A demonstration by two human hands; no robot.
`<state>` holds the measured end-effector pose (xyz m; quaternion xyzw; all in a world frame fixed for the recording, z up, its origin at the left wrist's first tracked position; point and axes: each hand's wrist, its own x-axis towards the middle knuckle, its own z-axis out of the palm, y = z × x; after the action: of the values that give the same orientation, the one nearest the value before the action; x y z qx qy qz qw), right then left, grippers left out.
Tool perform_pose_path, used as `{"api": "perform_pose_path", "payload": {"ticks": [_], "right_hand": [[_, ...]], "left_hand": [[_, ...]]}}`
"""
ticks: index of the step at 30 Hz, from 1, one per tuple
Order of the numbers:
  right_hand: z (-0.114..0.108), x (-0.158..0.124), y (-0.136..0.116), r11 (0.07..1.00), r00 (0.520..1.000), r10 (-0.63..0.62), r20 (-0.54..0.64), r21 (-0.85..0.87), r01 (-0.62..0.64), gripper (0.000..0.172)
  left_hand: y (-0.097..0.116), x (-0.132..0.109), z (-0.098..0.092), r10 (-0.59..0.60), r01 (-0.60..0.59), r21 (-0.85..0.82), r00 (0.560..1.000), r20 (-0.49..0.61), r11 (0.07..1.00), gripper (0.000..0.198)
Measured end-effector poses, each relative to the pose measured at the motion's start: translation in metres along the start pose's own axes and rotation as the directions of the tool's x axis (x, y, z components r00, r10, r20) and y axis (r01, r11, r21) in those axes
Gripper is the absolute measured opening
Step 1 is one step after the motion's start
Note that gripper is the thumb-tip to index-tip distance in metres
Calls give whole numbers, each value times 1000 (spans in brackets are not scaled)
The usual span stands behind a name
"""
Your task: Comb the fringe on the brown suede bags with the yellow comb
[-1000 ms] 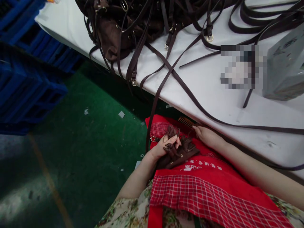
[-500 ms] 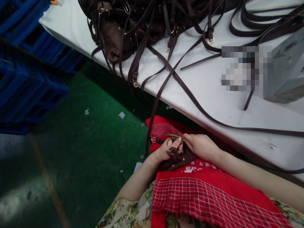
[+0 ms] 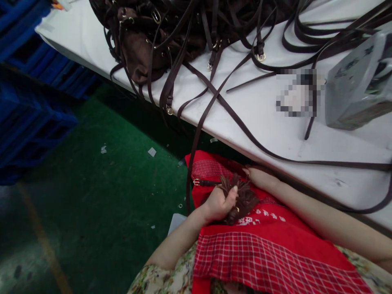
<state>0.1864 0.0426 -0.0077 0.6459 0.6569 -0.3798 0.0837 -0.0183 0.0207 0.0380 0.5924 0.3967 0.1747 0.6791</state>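
Note:
On the lap, my left hand (image 3: 221, 203) is closed, thumb up, around the dark brown tassel (image 3: 245, 198) of a bag. The tassel's thin strips fan out above and right of the thumb. A gold eyelet (image 3: 236, 209) shows just below it. A short dark strap with a gold buckle (image 3: 196, 182) lies to the left, over the red apron (image 3: 275, 232). My right hand (image 3: 257, 176) is apart from the tassel, close to the table's front edge. Its fingers are mostly hidden and blurred, so I cannot make out whether they hold anything.
Brown bags (image 3: 139, 57) with buckled straps are heaped on the white table (image 3: 260, 110). One long strap (image 3: 196, 143) hangs over the edge beside my lap. A grey plastic container (image 3: 349, 90) stands at the right. Blue pallets (image 3: 33, 126) are stacked on the green floor (image 3: 122, 196).
My right hand has moved right, away from my left hand. The thin yellowish tool it held is no longer visible. The tassel strips are now spread out; the view has shifted slightly.

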Motion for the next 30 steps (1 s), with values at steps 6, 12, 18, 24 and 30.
{"api": "perform_pose_path", "payload": {"ticks": [6, 12, 18, 24, 30], "right_hand": [[-25, -25, -12, 977, 971, -72, -229, 178, 115, 38], [-44, -59, -44, 917, 906, -398, -144, -26, 399, 32], [-34, -47, -52, 862, 905, -425, 13, -300, 409, 29], [-22, -23, -26, 932, 986, -161, 34, -323, 164, 37], [-29, -25, -4, 981, 972, -144, -187, 105, 166, 37]], "left_hand": [[-12, 7, -18, -85, 74, -367, 996, -12, 927, 49], [-14, 9, -17, -131, 144, -332, 990, 62, 932, 44], [-8, 8, -9, -70, 81, -236, 996, 53, 968, 40], [-9, -1, -9, -51, 37, -186, 996, -70, 982, 47], [-11, 2, -18, -43, 2, -231, 984, -174, 973, 52]]}}
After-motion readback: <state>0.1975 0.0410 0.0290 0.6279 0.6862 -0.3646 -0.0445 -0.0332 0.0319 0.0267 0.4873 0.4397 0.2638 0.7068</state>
